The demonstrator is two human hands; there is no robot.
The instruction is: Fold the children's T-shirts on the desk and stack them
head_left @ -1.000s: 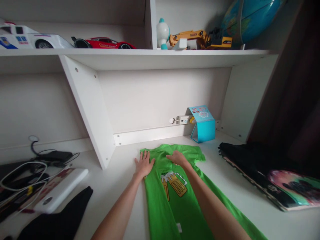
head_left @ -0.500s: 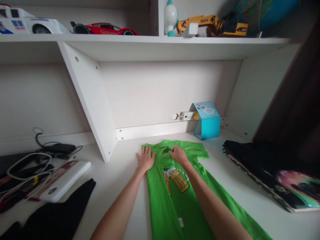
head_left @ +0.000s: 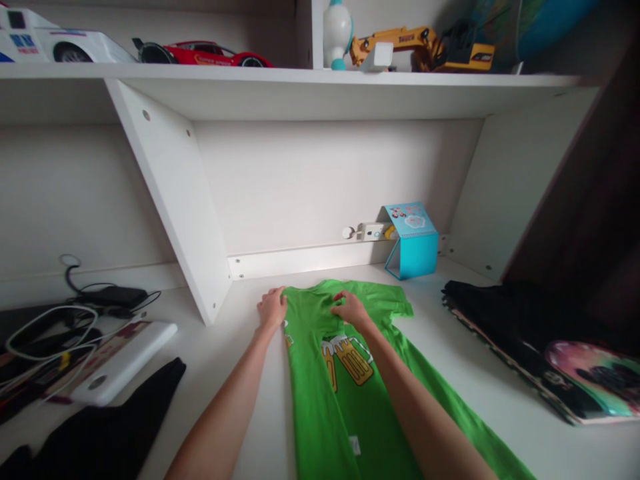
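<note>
A green T-shirt [head_left: 380, 407] with a beer-mug print lies on the white desk, its left side folded over toward the middle. At the upper left corner of the fold, my left hand [head_left: 273, 309] has its fingers bent together around the shirt's edge. My right hand [head_left: 351, 311] is over the upper middle of the shirt, just above the print, with thumb and forefinger apart and nothing visible between them. A short sleeve extends to the right of it. The bottom of the shirt runs out of view.
Right of the shirt are folded dark clothes [head_left: 505, 333]; behind it stands a blue desk calendar [head_left: 419, 253] by a power strip [head_left: 373, 232]. Black cloth [head_left: 115, 427], a white device [head_left: 125, 367] and cables lie left. A shelf above holds a red toy car [head_left: 210, 55] and a toy excavator [head_left: 420, 47].
My left hand has slid left from lying flat on the shirt to its edge, fingers now bent. My right hand's closed fingers have parted. The view has shifted slightly.
</note>
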